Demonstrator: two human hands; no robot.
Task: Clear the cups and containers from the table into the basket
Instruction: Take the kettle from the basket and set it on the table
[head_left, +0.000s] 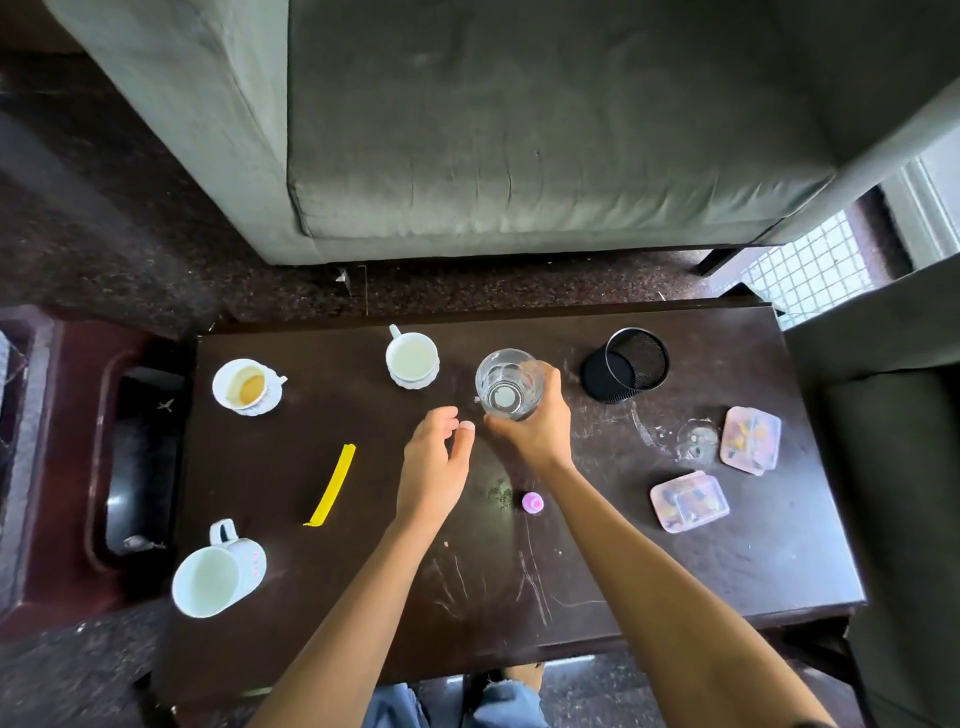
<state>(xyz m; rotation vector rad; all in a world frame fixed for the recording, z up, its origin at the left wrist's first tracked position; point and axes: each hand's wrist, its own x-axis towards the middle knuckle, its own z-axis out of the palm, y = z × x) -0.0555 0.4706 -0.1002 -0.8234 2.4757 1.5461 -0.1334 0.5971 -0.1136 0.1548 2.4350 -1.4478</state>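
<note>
While the right hand (535, 428) curls its fingers round the clear drinking glass (509, 384) at the middle of the dark wooden worktop (675, 545) and the left hand (436, 460) hovers beside it, loose and empty, the slick wall may slip when lifted.

Light: dim daylight from the upper right; tiled floor (810, 265) blown out.
Focus: centre sharp.
Edges: wide-angle bending, corners stretched.

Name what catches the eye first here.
The right hand grips a clear glass at the middle of the table, the left hand open beside it. A tea-stained cup stands at the far left, a black mesh holder at the far right, and a yellow strip lies left of the hands.
</note>
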